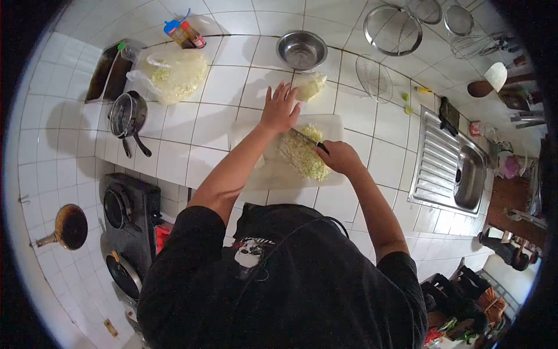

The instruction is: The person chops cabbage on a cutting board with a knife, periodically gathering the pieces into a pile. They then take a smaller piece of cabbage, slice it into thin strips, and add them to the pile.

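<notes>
My right hand (pixel 340 156) is wrapped round the black handle of a kitchen knife (pixel 323 148), whose blade lies over a heap of shredded cabbage (pixel 303 158). The heap sits on a white cutting board (pixel 330 179). My left hand (pixel 281 109) is open, fingers spread, at the board's far edge. Just right of its fingertips lies a pale chunk of cabbage (pixel 310 86) on the tiles. Part of the blade is hidden among the shreds.
Behind the board stands a steel bowl (pixel 301 50). To the left are a plastic bag of shredded cabbage (pixel 177 75) and pans (pixel 128 114). A sink (pixel 468 174) is at the right, and a stove (pixel 133 203) at the lower left. Strainers (pixel 393 31) hang on the wall.
</notes>
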`<action>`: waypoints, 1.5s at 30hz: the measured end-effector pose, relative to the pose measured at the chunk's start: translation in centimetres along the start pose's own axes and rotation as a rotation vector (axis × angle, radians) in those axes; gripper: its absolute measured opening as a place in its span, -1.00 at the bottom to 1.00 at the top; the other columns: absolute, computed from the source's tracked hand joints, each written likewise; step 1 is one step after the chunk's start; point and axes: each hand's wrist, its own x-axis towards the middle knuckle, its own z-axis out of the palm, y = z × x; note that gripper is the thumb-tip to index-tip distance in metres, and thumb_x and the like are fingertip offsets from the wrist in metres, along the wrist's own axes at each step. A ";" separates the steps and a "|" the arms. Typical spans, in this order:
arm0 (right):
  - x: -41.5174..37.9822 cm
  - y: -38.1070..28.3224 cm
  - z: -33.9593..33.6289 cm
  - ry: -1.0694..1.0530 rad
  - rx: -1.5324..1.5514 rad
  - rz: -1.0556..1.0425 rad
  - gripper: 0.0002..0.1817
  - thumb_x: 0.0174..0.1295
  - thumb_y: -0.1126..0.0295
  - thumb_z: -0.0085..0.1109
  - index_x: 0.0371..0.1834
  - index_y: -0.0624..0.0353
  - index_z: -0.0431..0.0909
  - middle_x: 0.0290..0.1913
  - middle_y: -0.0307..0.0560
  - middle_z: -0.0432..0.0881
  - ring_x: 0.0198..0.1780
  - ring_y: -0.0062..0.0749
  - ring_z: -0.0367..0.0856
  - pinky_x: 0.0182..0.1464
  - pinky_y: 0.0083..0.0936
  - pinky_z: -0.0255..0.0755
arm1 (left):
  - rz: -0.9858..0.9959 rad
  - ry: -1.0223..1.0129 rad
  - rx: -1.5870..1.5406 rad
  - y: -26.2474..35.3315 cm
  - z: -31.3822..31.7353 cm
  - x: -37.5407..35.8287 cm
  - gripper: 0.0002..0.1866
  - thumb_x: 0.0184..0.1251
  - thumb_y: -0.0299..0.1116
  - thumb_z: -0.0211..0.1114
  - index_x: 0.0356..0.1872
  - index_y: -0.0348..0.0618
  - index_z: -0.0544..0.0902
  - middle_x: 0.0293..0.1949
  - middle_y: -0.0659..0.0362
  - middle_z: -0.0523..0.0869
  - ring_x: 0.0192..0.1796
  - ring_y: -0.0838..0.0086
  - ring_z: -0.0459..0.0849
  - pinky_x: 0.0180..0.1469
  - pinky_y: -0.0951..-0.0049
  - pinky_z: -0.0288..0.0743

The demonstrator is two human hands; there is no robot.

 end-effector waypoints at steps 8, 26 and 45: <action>0.0 1.0 2.4 -0.028 -0.106 0.040 -0.41 0.52 -0.19 -0.12 -0.05 0.17 0.61 -0.24 0.24 0.76 -0.12 0.21 0.75 -0.01 0.09 0.59 | -0.042 -0.023 0.060 0.5 0.5 -0.7 -0.33 0.49 0.01 0.07 0.50 -0.14 0.33 0.50 -0.12 0.36 0.60 -0.03 0.21 0.60 -0.31 -0.11; -0.1 -0.4 0.7 -0.021 -0.265 0.031 -0.49 0.49 -0.12 -0.01 -0.16 0.15 0.61 -0.38 0.17 0.75 -0.27 0.11 0.78 -0.17 0.02 0.64 | -0.090 0.064 0.016 1.1 -0.3 -2.7 -0.35 0.49 -0.02 0.09 0.45 -0.24 0.36 0.42 -0.17 0.46 0.55 -0.04 0.31 0.57 -0.33 -0.06; -2.8 -0.4 2.7 0.092 -0.232 -0.123 -0.53 0.45 -0.11 0.06 -0.20 0.12 0.62 -0.42 0.11 0.74 -0.33 0.06 0.77 -0.22 0.02 0.63 | -0.102 0.107 0.056 1.7 -0.8 -6.4 -0.35 0.44 -0.06 0.17 0.43 -0.24 0.37 0.44 -0.17 0.42 0.53 -0.06 0.31 0.57 -0.34 -0.05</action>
